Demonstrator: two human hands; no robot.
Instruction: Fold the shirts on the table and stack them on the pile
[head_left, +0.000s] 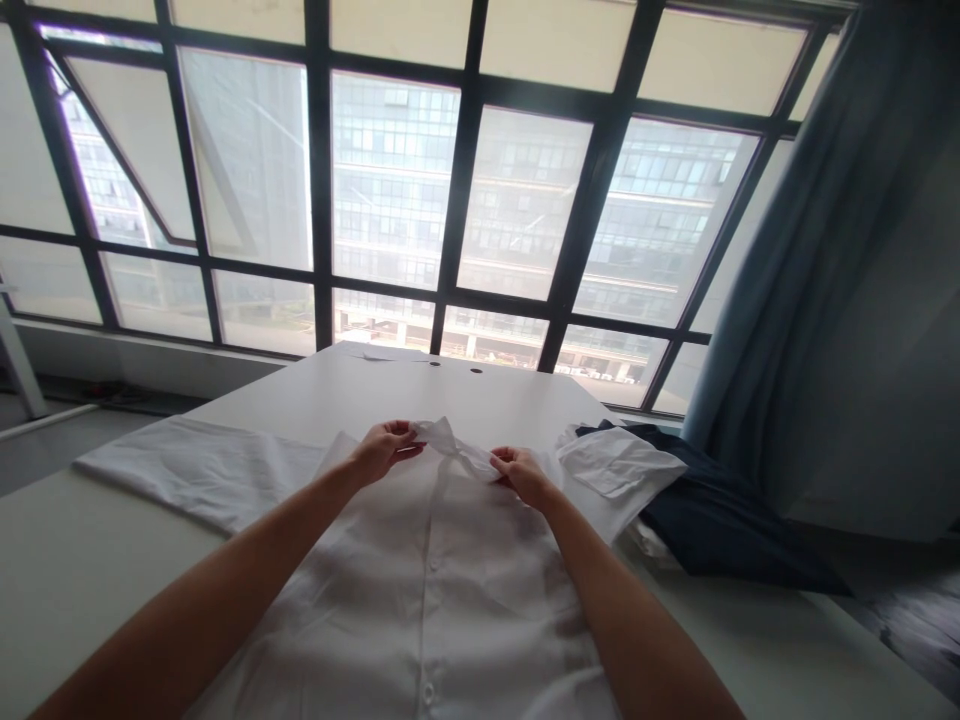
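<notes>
A white button-up shirt (375,590) lies spread front side up on the table, its collar (450,440) away from me and its button placket running down the middle. One sleeve stretches out to the left; the other reaches right, its end resting by dark cloth. My left hand (386,450) pinches the left side of the collar between thumb and fingers. On the collar's right side, my right hand (517,472) has a similar pinch. Between the two hands the collar is lifted a little and looks twisted.
The white table (300,395) extends to the windows (517,200), with two dark round holes near its far edge. A heap of dark navy clothing (720,520) lies at the right, partly under the sleeve. A blue-grey curtain (795,260) hangs behind it.
</notes>
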